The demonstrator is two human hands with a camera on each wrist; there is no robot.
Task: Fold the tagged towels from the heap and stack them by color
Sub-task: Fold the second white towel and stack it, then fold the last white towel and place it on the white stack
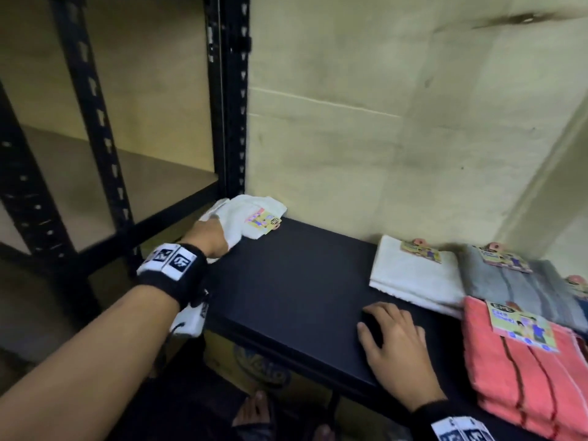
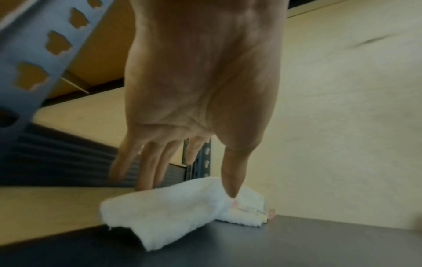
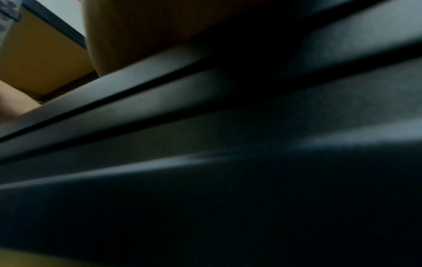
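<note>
Your left hand (image 1: 208, 237) reaches to the crumpled white towel (image 1: 245, 218) at the centre left of the head view, at the far corner of the black table (image 1: 286, 281) beside the black shelf post (image 1: 234, 90). In the left wrist view its fingers (image 2: 146, 169) are extended, tips at the towel's edge; you cannot tell whether they grip it. Your right hand (image 1: 393, 342) lies flat, fingers relaxed, on the table at lower centre. At right sit a folded white towel (image 1: 410, 278), a grey towel (image 1: 515, 288) and a coral towel (image 1: 521, 377), each tagged. The right wrist view is dark.
</note>
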